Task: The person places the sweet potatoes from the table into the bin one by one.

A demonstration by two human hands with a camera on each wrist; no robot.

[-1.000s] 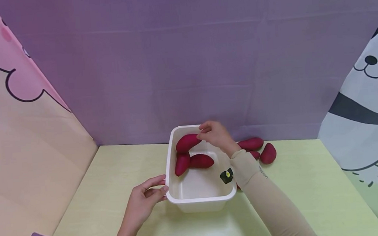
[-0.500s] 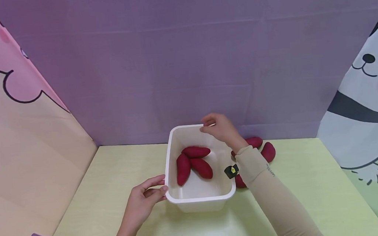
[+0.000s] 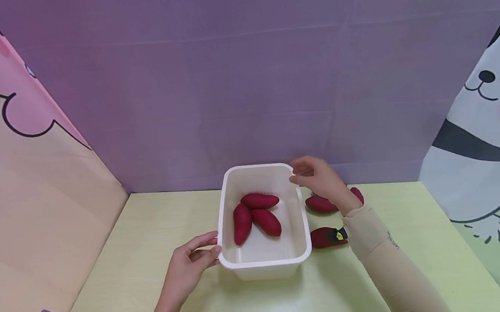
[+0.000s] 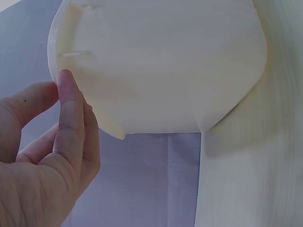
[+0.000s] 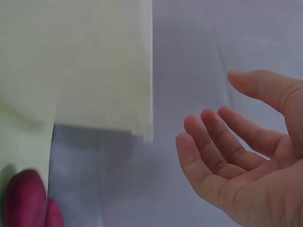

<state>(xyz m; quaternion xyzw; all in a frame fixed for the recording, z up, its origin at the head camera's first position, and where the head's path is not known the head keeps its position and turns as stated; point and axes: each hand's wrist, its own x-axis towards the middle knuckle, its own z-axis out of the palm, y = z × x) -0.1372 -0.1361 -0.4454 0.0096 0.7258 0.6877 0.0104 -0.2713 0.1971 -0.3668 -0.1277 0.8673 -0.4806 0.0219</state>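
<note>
A white plastic bin (image 3: 265,263) stands on the table with three purple-red sweet potatoes inside: one at the back (image 3: 260,200), one at the left (image 3: 242,223) and one at the right (image 3: 267,222). My left hand (image 3: 190,268) pinches the bin's left rim between thumb and fingers; the left wrist view shows this hand (image 4: 61,137) at the rim, by the outer wall (image 4: 161,61). Beyond the bin's right edge, my right hand (image 3: 318,180) is raised and holds nothing. In the right wrist view, this hand (image 5: 246,156) has spread, loosely bent fingers apart from the bin (image 5: 104,66).
On the table (image 3: 166,216), right of the bin, lie several more sweet potatoes, including a near one (image 3: 324,238) and a farther one (image 3: 321,204), partly hidden by the right arm. A purple cloth backdrop (image 3: 244,88) rises behind the table.
The right hand has let go of a sweet potato, which now lies in the bin with the other two. That hand has moved right, past the bin's rim. The left hand has stayed put.
</note>
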